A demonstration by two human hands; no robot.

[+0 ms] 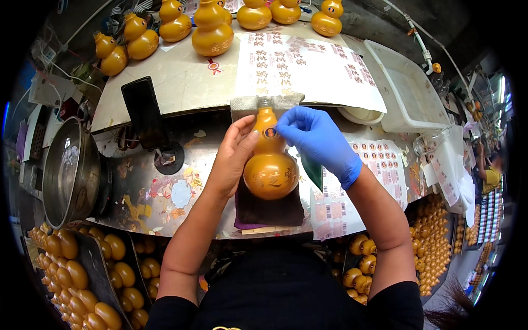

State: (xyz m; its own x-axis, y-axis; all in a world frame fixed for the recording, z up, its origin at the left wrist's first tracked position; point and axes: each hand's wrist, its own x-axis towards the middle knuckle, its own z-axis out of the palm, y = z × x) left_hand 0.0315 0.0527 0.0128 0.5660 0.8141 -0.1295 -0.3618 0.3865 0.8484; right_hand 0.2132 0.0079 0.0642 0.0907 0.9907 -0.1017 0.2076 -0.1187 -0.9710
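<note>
A glossy ochre gourd-shaped bottle (271,175) stands or leans before me, its clear threaded neck pointing away. My left hand (237,151) is bare and closed against the bottle's left side at the waist. On the upper bulb sits a small dark oval decal (269,132) with a red and white middle. My right hand (322,142), in a blue glove, has its fingertips pinched together at the decal's right edge. From beneath the glove a green pointed flat piece (312,169) sticks out; whether the palm grips it is hidden. Below the bottle lies a dark cloth pad (269,210).
Printed decal sheets (379,165) lie right of the bottle, with a larger sheet (308,71) on the raised board. Several similar bottles (213,33) line the back. A phone on a stand (143,104) and metal basin (69,170) stand left; a plastic tub (410,88) right.
</note>
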